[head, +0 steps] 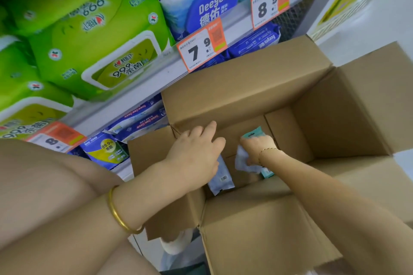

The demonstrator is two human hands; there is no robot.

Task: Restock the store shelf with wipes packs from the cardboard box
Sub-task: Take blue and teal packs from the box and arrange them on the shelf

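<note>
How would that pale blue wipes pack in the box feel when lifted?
Probably soft and bendy: the pale blue pack is a film pouch, slightly creased below the left hand. Likely light, as that one hand seems to hold it. Its smooth wrap may be somewhat slippery.

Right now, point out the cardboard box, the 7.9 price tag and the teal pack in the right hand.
cardboard box (245, 87): head view, far flap.
7.9 price tag (202, 47): head view, white face beside the 7.
teal pack (254, 133): head view, top edge above the knuckles.
</note>
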